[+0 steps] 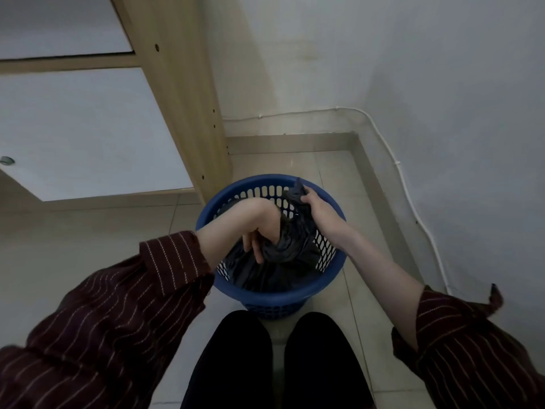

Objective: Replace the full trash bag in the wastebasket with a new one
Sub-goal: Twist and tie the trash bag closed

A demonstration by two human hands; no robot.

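Observation:
A blue perforated wastebasket stands on the tiled floor just in front of my knees. Inside it sits a black trash bag, its top gathered into a twisted neck. My left hand is bent over the basket and grips the twisted neck low down, fingers wrapped around the plastic. My right hand pinches the bag's loose upper end near the basket's far rim. Both sleeves are dark red with thin stripes.
A wooden cabinet side with white panels rises to the left, close to the basket. A white wall corner with a thin white cable along it lies to the right and behind. My dark trouser legs fill the bottom centre.

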